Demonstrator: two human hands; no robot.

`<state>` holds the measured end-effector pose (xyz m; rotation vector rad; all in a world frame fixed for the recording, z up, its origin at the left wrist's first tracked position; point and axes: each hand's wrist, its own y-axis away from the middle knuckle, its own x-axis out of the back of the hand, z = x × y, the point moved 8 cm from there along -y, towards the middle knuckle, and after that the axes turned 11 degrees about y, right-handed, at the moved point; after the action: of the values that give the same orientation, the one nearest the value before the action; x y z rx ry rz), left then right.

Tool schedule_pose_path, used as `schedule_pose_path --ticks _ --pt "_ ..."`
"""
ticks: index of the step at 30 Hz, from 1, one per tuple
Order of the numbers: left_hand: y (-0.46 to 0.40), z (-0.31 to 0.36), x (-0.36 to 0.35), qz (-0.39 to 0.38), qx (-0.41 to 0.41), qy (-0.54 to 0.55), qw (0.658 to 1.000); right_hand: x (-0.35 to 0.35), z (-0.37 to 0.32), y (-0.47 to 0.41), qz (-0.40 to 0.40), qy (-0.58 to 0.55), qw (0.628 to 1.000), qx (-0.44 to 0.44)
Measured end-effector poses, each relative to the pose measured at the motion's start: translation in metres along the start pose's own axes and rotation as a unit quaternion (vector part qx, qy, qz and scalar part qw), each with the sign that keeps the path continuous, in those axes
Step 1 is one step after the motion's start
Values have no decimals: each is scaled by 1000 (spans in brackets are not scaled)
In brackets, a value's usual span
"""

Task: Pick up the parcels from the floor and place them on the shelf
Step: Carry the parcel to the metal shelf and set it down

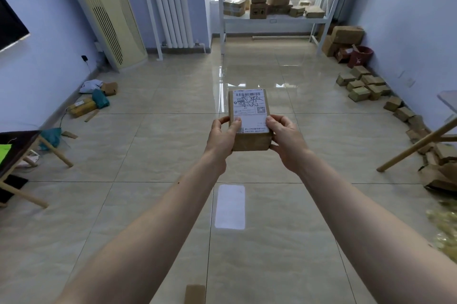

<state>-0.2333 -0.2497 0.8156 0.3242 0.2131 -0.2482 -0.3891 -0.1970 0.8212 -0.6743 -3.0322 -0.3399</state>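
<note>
A small brown cardboard parcel (pixel 249 115) with a white shipping label on top is held out in front of me above the tiled floor. My left hand (pixel 222 139) grips its left side and my right hand (pixel 286 140) grips its right side, thumbs on the label. The white metal shelf (pixel 272 20) stands at the far end by the window, with several cardboard parcels on its middle level. More small parcels (pixel 363 86) lie on the floor along the right wall.
A stack of bigger boxes (pixel 343 39) and a red bucket (pixel 361 56) sit by the shelf's right leg. Packages and bags (pixel 91 101) lie by the left wall. Wooden table legs stand at the left (pixel 57 153) and right (pixel 418 145). A floor-standing air conditioner (pixel 108 14) and radiator occupy the back left.
</note>
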Motion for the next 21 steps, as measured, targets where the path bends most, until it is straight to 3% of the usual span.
schedule_pose_path --ticks 9,21 --pt "-72 23 -43 -2 -8 -2 1000 22 -25 -85 -9 -1 1000 2" --pt "-226 84 -49 -42 -44 -6 998 -10 -72 -231 -18 -17 1000 5"
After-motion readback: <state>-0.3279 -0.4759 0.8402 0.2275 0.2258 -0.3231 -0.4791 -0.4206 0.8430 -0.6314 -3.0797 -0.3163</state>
